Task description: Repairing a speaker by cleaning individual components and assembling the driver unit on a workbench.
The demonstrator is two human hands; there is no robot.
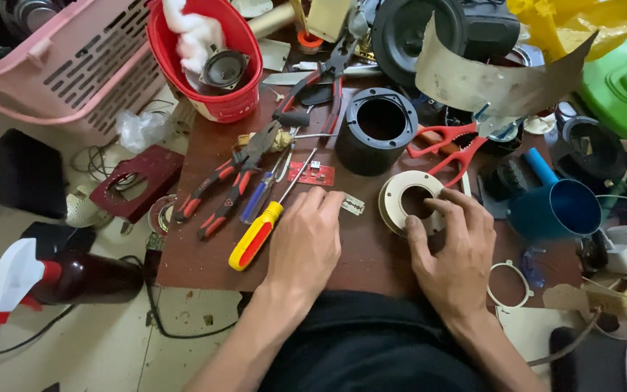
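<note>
While both hands rest on the small brown wooden bench, the flat cream-coloured ring with the round hole serves as the landmark here. The right hand lies on the near right edge of that ring, fingers spread and curled loosely over its rim, touching it but not clamped around it. The left hand lies to the left of the ring, palm down and flat on the bench, fingers together and holding nothing; its fingertips sit just short of a small silvery metal plate that lies between the hand and the ring.

Further left of the ring, just beside the left hand, lies a screwdriver with a yellow and red handle, its shaft pointing away toward a small red circuit board. Beyond that are a blue-handled screwdriver and black pliers with red grips (two pairs seem to lie side by side, though it is hard to be sure). Directly behind the ring stands a black cylindrical plastic housing, open at the top. Behind and right of the ring lie red-handled scissors, and to the right stands a blue plastic mug. Far behind and left of the ring sits a red plastic bucket holding a small speaker cone. A thin white plastic hoop lies near right of the ring, just beside the right hand.
</note>
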